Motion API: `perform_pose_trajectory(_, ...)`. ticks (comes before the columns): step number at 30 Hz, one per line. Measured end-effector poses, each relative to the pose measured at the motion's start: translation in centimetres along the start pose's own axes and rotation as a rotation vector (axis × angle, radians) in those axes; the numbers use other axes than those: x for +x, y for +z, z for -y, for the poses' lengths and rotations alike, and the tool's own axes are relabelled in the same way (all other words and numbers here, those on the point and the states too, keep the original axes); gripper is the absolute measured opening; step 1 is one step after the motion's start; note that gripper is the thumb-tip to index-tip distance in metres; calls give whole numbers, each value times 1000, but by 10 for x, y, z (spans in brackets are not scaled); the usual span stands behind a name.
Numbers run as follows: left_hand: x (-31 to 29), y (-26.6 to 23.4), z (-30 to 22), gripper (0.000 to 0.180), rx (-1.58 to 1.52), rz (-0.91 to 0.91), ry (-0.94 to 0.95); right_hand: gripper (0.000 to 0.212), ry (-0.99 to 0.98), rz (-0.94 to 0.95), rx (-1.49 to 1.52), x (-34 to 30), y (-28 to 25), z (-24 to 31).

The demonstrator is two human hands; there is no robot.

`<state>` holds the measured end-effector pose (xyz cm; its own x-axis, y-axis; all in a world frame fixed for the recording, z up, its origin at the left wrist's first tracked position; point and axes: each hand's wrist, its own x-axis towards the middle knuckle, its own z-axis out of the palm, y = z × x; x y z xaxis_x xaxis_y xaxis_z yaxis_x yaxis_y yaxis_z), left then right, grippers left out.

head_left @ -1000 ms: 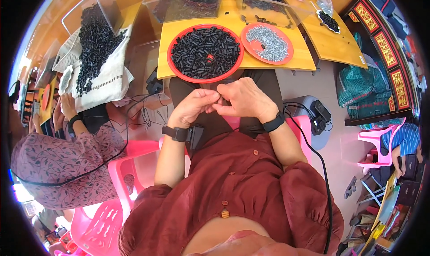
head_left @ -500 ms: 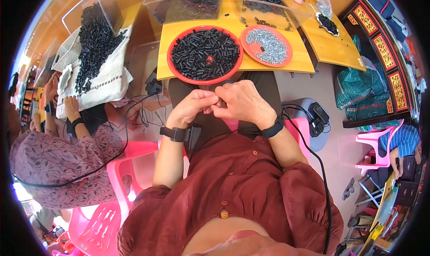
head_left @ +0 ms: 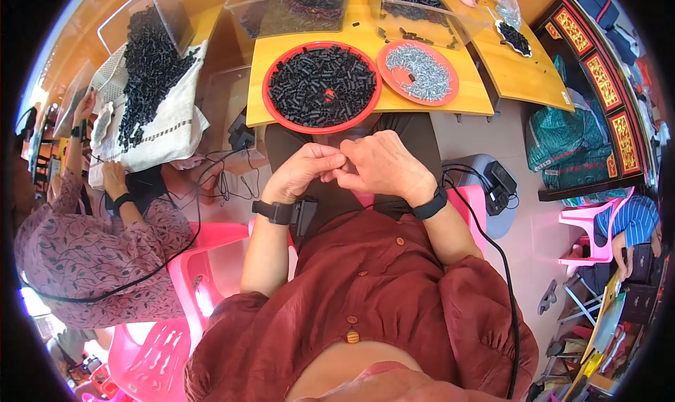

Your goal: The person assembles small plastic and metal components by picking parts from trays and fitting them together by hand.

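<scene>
Over my lap, just in front of the table edge, my left hand and my right hand meet with curled fingers pressed together. Whatever they pinch is hidden between the fingertips. Beyond them a red round tray holds a heap of small black cylindrical pieces. Beside it on the right lies an orange-red plate with many small silvery metal pieces and a dark piece among them. Both stand on the yellow wooden table.
Clear plastic bins with black pieces stand at the back. At left, a co-worker in a patterned top sits by a white towel bearing a black heap. Cables hang beside my left. A grey box stands at right.
My hands stay together, with only slight finger movement. The co-worker's far hand at the left has reached up toward the white basket.
</scene>
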<state>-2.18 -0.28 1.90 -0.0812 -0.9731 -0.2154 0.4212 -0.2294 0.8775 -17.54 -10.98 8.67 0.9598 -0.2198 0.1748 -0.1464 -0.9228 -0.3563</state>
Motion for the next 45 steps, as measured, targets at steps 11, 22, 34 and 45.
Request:
perform_pose_trajectory(11, 7, 7, 5, 30, -21, -18, 112, 23, -28, -87, 124, -2, 3, -11)
perform_pose_trajectory(22, 22, 4, 14, 36, -204, -200, 198, 29, -227, -388, 282, -2, 3, -5)
perform_pose_trajectory(34, 25, 9, 16, 34, -203, -249, 216, 23, -341, -552, 206, -7, -1, -7)
perform_pose_trajectory(45, 27, 7, 19, 34, -193, -247, 240, 35, 424, -954, -270, 51, -123, -108)
